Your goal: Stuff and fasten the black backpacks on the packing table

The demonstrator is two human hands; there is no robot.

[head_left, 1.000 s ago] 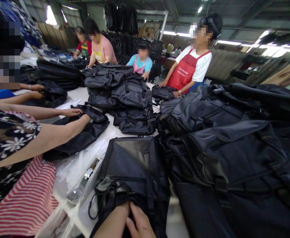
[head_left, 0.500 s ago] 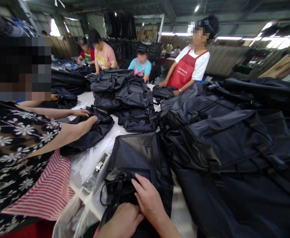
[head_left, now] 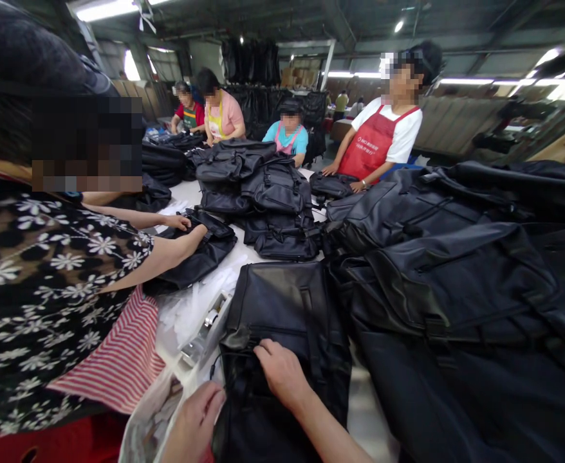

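In front of me a black backpack (head_left: 282, 302) lies flat on the table, its zipped panel facing up and its dark opening toward me. My right hand (head_left: 282, 373) rests over the opening, fingers bent and pressed onto the backpack's edge just below the zip. At the bag's left side is my left hand (head_left: 198, 408), thumb and fingers drawn together. What it pinches, if anything, is hidden. A thin black cord (head_left: 213, 368) loops out just above that hand.
Large black bags (head_left: 456, 289) are heaped on the right, and another pile of backpacks (head_left: 258, 186) stands beyond. At left a co-worker in a floral top (head_left: 94, 251) handles a black bag. A white tray (head_left: 210, 325) with a tape dispenser sits beside mine. Other people work farther back.
My left hand has pulled away from my right, moving left to the bag's side. My right hand stays at the opening, its fingers more bent. The view has swung slightly left.
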